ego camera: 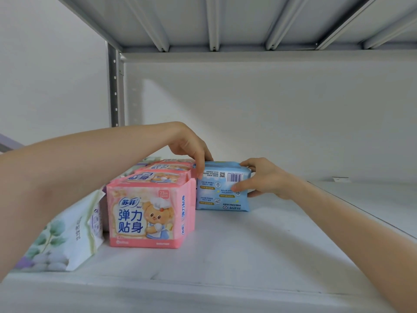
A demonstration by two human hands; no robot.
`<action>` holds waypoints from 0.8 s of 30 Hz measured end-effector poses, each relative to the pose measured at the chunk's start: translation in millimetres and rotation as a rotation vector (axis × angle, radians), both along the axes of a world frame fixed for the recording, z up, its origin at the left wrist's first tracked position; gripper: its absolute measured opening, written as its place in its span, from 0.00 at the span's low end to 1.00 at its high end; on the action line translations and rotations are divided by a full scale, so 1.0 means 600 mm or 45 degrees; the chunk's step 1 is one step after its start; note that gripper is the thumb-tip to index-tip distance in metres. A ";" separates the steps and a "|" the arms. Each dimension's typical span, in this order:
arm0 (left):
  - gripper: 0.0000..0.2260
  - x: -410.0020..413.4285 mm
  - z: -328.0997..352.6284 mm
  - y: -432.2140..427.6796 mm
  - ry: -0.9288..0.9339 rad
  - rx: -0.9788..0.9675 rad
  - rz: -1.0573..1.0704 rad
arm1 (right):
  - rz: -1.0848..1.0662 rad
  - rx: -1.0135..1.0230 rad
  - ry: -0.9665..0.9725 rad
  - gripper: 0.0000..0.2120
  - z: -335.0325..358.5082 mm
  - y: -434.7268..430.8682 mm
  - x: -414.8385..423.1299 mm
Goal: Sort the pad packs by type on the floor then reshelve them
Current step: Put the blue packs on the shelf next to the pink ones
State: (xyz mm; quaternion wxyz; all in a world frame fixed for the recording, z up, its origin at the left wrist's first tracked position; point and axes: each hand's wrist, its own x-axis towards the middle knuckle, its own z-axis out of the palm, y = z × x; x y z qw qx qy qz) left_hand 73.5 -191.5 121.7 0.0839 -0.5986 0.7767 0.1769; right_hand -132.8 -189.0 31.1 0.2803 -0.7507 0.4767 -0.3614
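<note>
Reshelving: blue pack (223, 188) sat just beside pink row (151, 213), likely grouping types.
Grip: left hand (191, 150) gripped its corner; right hand (259, 179) clasped its end.

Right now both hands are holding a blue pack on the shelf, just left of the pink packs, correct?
Not quite. In the head view the left hand and right hand hold the blue pack on the shelf, but it sits just right of the pink packs, not left.

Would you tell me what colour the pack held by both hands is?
The pack is light blue, seen best in the head view.
</note>
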 end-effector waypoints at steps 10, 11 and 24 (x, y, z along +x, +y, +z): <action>0.27 -0.013 -0.009 0.028 0.010 -0.176 0.117 | -0.098 -0.121 0.076 0.30 -0.006 0.015 0.002; 0.29 -0.014 -0.010 0.032 0.024 -0.199 0.136 | -0.113 -0.152 0.109 0.31 -0.006 0.016 0.002; 0.37 0.007 -0.046 0.169 0.242 -0.757 0.158 | -0.223 -0.564 0.500 0.36 -0.003 0.085 -0.022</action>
